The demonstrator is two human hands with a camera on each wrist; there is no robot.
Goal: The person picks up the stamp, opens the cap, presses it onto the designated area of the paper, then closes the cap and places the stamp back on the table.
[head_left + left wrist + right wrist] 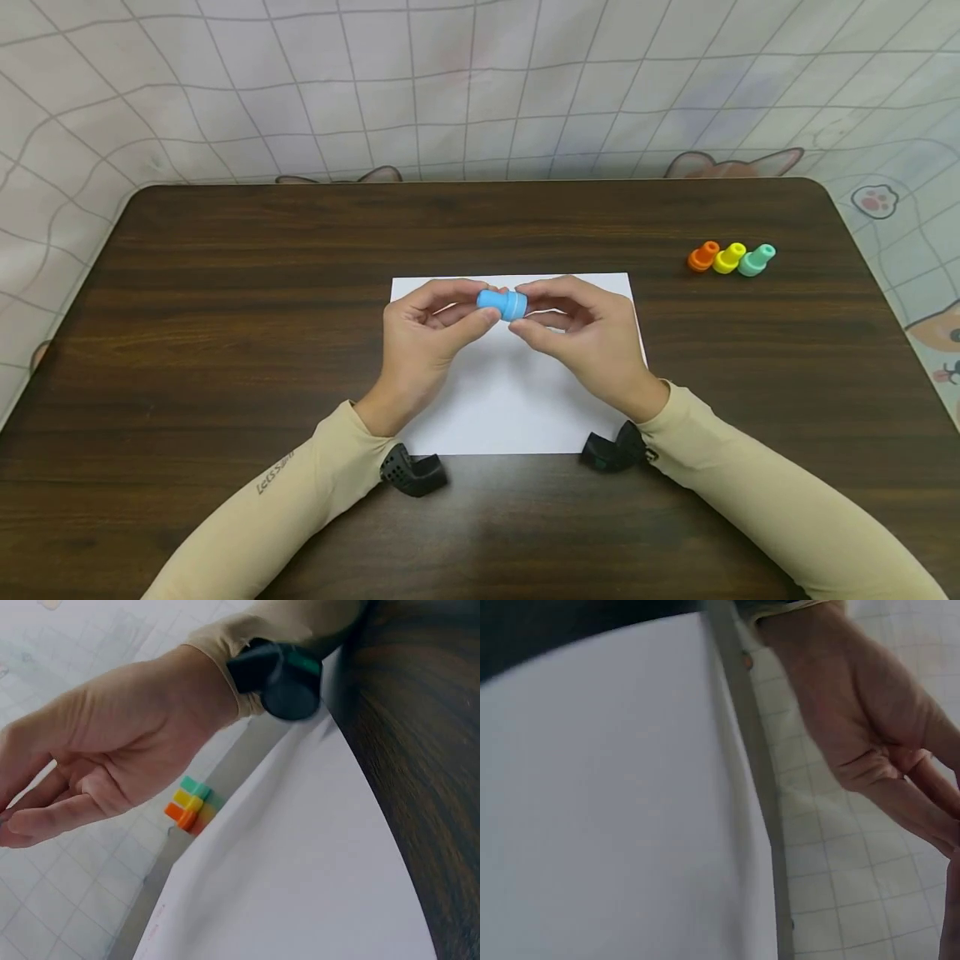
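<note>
A small blue stamp (492, 301) with a narrow handle and a wider capped end is held sideways above a white sheet of paper (517, 392). My left hand (427, 333) pinches the handle between thumb and fingers. From the other side, my right hand (585, 329) pinches the wide end, past a thin pale line round it. Both wrist views show the palm side of the left hand (112, 742) and the right hand (870, 720), with fingertips at the frame edge and the stamp out of sight.
Orange (702, 256), yellow (729, 258) and teal (757, 260) stamps of the same shape stand in a row at the back right of the dark wooden table (247, 333). A grid-patterned cloth (480, 92) hangs behind the table's far edge.
</note>
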